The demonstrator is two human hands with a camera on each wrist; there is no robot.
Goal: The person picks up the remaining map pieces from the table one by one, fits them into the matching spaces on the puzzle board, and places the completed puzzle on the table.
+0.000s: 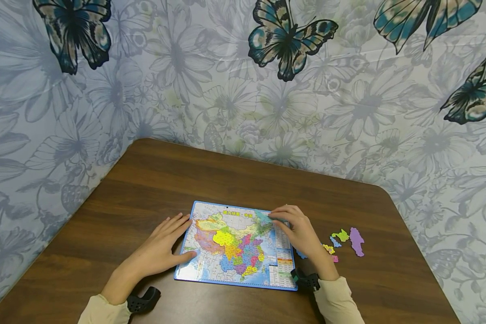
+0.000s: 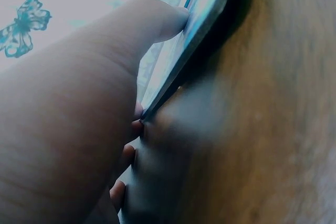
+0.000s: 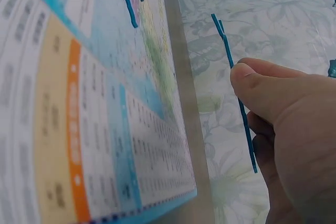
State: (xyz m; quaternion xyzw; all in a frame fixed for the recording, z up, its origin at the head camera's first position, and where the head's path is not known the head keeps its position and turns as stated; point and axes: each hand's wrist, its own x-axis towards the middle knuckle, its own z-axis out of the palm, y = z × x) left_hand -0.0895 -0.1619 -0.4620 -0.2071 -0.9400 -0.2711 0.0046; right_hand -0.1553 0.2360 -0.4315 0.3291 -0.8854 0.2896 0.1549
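A map puzzle board [image 1: 235, 281] with a blue rim lies on the table, most of its coloured region pieces in the middle. My left hand [image 1: 158, 247] rests along its left edge, fingers extended and the thumb [image 2: 168, 22] on the board's face. Over the board's upper right corner, my right hand [image 1: 297, 227] pinches a thin teal puzzle piece [image 3: 243, 119] between thumb and fingers. Seen from the right wrist, the piece is edge-on and held off the board's surface.
Right of the board lie loose puzzle pieces: a large purple one [image 1: 356, 241], a green one [image 1: 342, 235], a blue one [image 1: 335, 242], a yellow one [image 1: 329, 249] and a pink one [image 1: 335, 258]. Another blue piece [image 1: 301, 254] sits by the board's right edge. Butterfly-patterned fabric [image 1: 243, 99] hangs behind the table.
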